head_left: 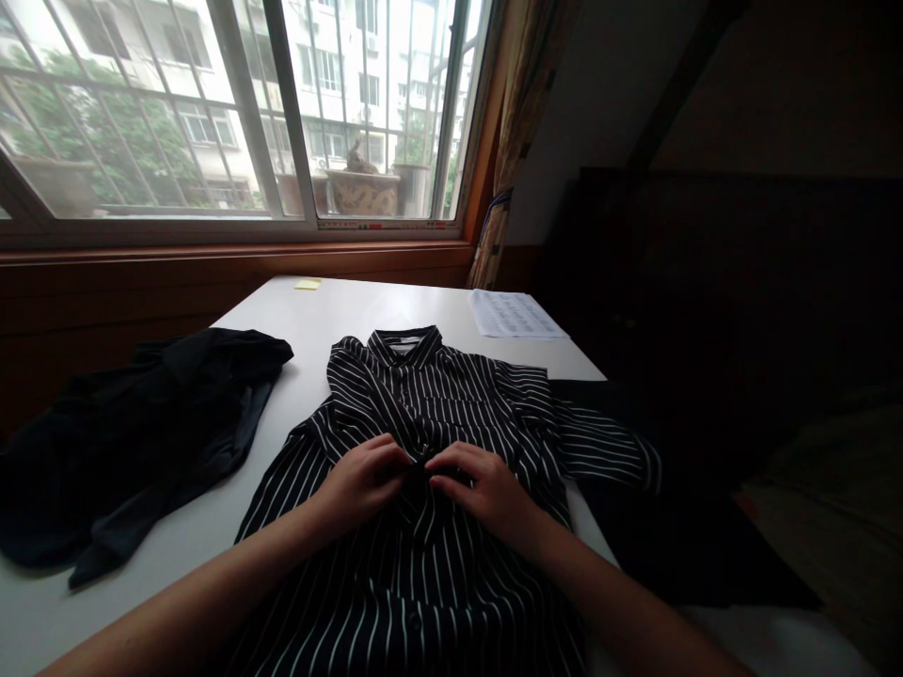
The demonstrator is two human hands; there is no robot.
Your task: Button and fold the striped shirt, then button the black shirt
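A black shirt with white stripes [466,390] lies front up on the white table, its collar [403,344] pointing toward the window. Both my hands meet at the middle of its front placket. My left hand [371,475] pinches the cloth from the left, fingers closed. From the right, my right hand [480,484] pinches the same spot, its thumb and fingertips almost touching the left ones. Whether a button is between the fingertips is too small to make out. One striped sleeve [607,447] stretches right over the table's edge. Lower on the placket a dark button [415,621] shows.
Dark crumpled clothing [162,423] lies on the left of the white table [339,306]. Another dark cloth [684,545] is at the right edge, under the sleeve. Printed papers [518,315] and a yellow sticky note [308,283] lie at the far end, below the window.
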